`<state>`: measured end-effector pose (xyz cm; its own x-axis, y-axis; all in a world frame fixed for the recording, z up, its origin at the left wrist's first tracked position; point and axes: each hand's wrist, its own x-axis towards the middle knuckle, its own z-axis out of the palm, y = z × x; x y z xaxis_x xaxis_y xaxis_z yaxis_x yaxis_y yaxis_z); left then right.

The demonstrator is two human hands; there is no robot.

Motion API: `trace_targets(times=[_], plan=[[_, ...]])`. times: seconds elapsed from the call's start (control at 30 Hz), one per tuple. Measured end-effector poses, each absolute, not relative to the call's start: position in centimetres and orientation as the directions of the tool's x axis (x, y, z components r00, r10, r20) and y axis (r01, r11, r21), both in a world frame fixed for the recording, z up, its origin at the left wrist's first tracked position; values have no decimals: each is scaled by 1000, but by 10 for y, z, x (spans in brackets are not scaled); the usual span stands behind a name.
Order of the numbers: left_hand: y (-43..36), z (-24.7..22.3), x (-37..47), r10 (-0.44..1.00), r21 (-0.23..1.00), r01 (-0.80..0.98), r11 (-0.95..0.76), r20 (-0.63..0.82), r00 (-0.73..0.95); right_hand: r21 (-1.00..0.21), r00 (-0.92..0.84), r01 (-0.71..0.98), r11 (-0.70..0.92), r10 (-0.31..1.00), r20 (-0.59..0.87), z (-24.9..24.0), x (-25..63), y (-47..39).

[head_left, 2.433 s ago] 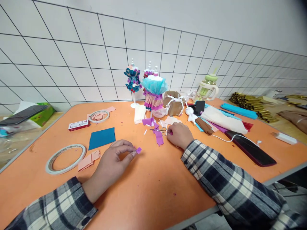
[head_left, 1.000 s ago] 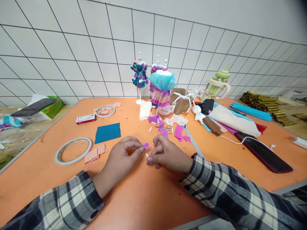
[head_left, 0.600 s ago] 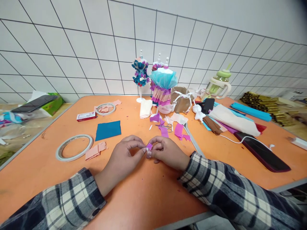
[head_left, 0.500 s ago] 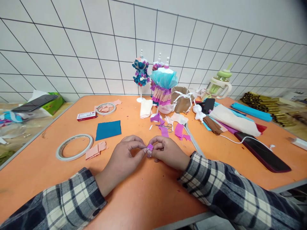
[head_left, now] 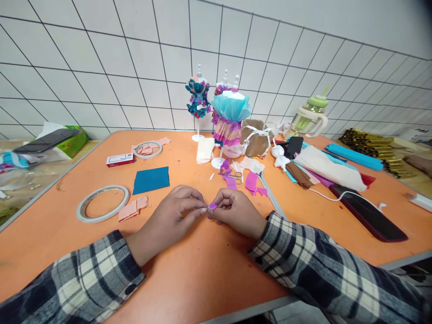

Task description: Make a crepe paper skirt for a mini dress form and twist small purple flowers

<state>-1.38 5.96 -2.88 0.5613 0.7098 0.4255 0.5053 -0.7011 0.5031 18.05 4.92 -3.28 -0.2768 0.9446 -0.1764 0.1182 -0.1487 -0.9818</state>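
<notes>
A small scrap of purple crepe paper (head_left: 212,206) is pinched between my two hands above the orange table (head_left: 189,270). My left hand (head_left: 177,220) grips it from the left with closed thumb and forefinger. My right hand (head_left: 234,211) pinches its other side, fingers curled. Just beyond my hands lie a pair of scissors (head_left: 239,178) and torn magenta paper pieces (head_left: 251,182). Left of my left hand are a folded peach paper strip (head_left: 133,209), a teal paper square (head_left: 151,180) and a large roll of tape (head_left: 81,211).
At the back stand small dress forms, one with a turquoise ruffled bodice (head_left: 231,107), another in teal (head_left: 197,96). A small red-and-white box (head_left: 120,159) lies at left. To the right are a dark phone (head_left: 369,216), paper rolls (head_left: 327,168) and a green-lidded bottle (head_left: 308,118).
The purple paper has turned slightly between my fingertips and looks flatter, more tightly pinched. Both hands stay together; the view has shifted a little.
</notes>
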Motion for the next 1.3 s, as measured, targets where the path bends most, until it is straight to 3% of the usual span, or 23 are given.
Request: trace_targets(times=[0.13, 0.27, 0.4, 0.5, 0.7, 0.97, 1.1, 1.23, 1.3], plan=[[60, -28, -12, 768, 606, 493, -624, 363, 527, -983, -252, 181, -42, 964, -88, -32, 180, 47], [59, -24, -13, 734, 574, 484, -660, 355, 579, -979, -308, 202, 13, 950, -51, -34, 183, 46], [58, -23, -14, 739, 619, 455, -641, 338, 582, -991, -418, 128, -49, 903, -99, -35, 186, 47], [56, -23, -13, 785, 694, 435, -574, 314, 535, -994, -406, 69, -90, 907, -110, -36, 186, 46], [51, -22, -11, 752, 646, 430, -631, 371, 545, -959, -439, 40, -282, 857, -270, -34, 183, 42], [55, -26, -10, 853, 825, 369, -427, 232, 467, -964, -405, -17, -265, 884, -235, -34, 183, 43], [56, -27, -11, 869, 773, 445, -452, 269, 415, -969, -385, -25, -245, 897, -217, -34, 184, 43], [55, -26, -12, 860, 658, 556, -509, 358, 363, -989, -392, -8, -147, 910, -132, -37, 185, 44], [55, -26, -13, 868, 665, 558, -496, 371, 329, -996, -405, 21, -83, 911, -84, -39, 185, 44]])
